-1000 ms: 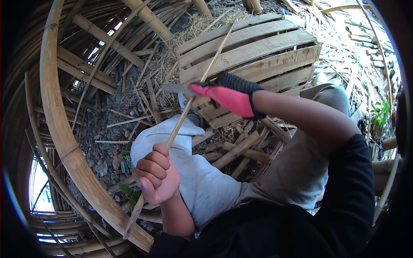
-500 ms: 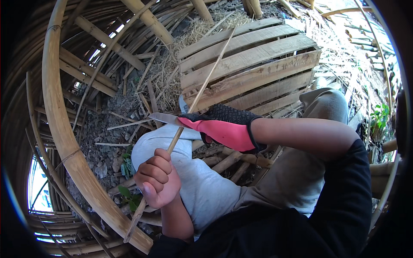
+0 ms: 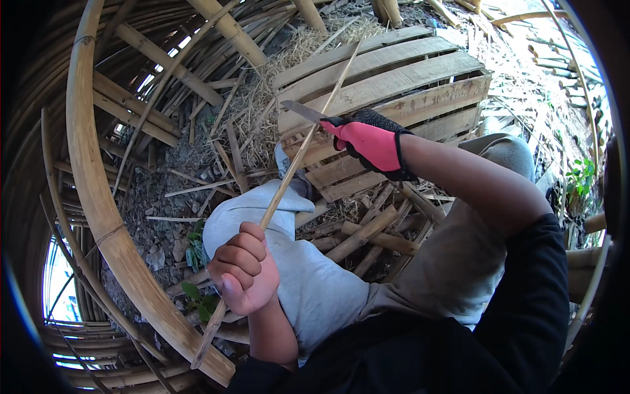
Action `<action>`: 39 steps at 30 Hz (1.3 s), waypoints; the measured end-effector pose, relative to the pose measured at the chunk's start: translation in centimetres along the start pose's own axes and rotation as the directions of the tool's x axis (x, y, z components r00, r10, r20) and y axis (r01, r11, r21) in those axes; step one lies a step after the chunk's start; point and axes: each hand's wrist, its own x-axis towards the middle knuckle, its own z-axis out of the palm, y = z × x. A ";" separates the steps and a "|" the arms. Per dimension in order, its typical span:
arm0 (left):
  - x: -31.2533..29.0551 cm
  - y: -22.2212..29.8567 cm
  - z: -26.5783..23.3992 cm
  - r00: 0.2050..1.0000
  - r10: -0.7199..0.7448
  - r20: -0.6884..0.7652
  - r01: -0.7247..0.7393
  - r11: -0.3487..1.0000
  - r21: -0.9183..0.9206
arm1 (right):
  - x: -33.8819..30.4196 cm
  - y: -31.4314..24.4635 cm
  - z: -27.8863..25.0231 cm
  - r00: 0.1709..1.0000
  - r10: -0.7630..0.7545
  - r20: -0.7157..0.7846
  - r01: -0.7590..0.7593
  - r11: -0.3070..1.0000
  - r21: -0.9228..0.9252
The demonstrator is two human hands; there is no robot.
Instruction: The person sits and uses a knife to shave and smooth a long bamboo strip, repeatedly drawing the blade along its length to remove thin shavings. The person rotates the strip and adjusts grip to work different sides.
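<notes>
My bare left hand (image 3: 244, 270) is closed in a fist around a long thin bamboo strip (image 3: 289, 178). The strip slants from the lower left up over the slatted wooden crate at the far side. My right hand (image 3: 369, 141), in a pink and black glove, grips a knife (image 3: 302, 112). Its handle is hidden inside the glove. The blade points to the left, by the upper half of the strip; whether it touches the strip I cannot tell.
A slatted wooden crate (image 3: 420, 69) stands ahead, with straw (image 3: 289, 62) behind it. A thick curved bamboo pole (image 3: 98, 177) runs down the left. Cut bamboo pieces (image 3: 367, 233) lie between my legs, and small green plants (image 3: 197, 295) grow near my left hand.
My right hand with the knife has moved away from me, up along the bamboo strip toward the crate. The left hand and the strip have stayed nearly in place.
</notes>
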 end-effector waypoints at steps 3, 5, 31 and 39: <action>0.0 0.0 -0.4 0.999 0.008 -0.034 -0.008 1.000 0.009 | -2.7 0.2 3.8 0.916 -0.326 0.233 0.372 0.909 -0.187; -0.3 0.0 -0.4 0.999 0.003 -0.050 -0.003 1.000 -0.001 | -4.2 -0.2 4.8 0.920 -0.303 0.249 0.376 0.861 -0.343; 0.7 0.9 0.0 0.377 -0.892 0.250 0.824 0.200 -0.530 | 2.4 1.6 0.0 0.396 -0.906 -0.150 0.635 0.388 -0.668; 1.0 1.8 -0.7 0.348 -0.821 0.452 0.455 -0.273 -0.847 | 6.2 2.9 -2.2 0.399 -0.915 -0.063 0.522 0.283 -0.805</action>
